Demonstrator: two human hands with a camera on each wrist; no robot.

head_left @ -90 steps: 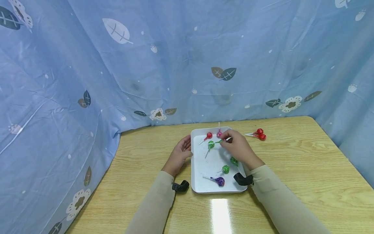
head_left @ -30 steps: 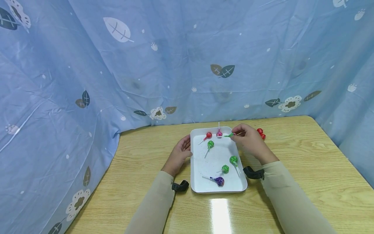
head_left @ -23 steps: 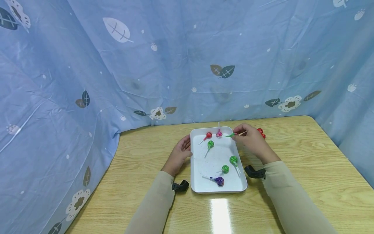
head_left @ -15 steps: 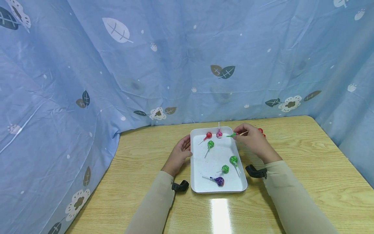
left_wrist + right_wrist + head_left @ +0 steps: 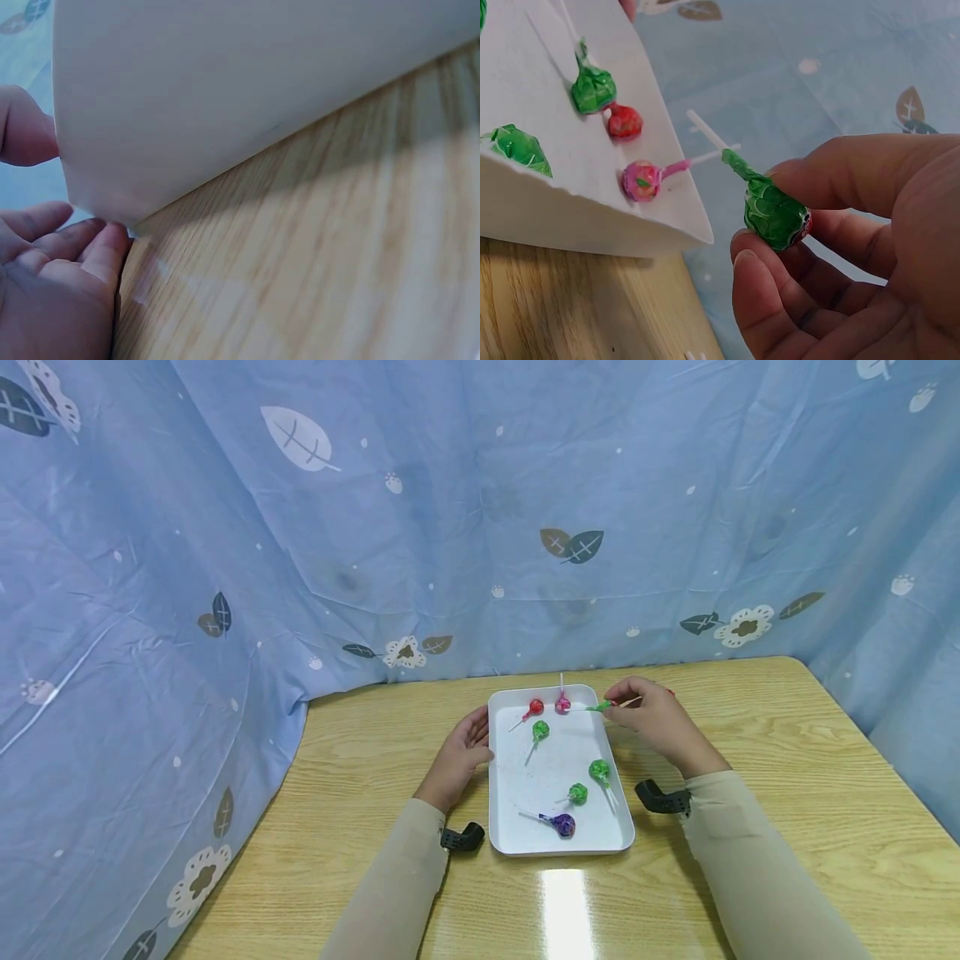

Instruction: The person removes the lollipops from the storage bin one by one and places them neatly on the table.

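Green lollipop [image 5: 769,214] pinched at the white tray's [image 5: 517,785] right rim

Your right hand [image 5: 660,727] grips this lollipop between thumb and fingers, near the tray's far-right corner, its stick pointing tray-ward. Your left hand [image 5: 453,760] holds the tray's left wall, thumb at the rim. Inside the tray lie three more green lollipops [image 5: 599,769], a purple lollipop [image 5: 564,825] at the near end and a red lollipop [image 5: 536,706] at the far end, beside a pink lollipop [image 5: 562,703] whose stick crosses the tray's far rim.

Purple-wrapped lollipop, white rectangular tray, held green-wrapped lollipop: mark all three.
Purple-wrapped lollipop [image 5: 565,825], head view: its round candy ball.
White rectangular tray [image 5: 553,760], head view: its bare floor.
Held green-wrapped lollipop [image 5: 772,214], right wrist view: its wrapped candy ball.
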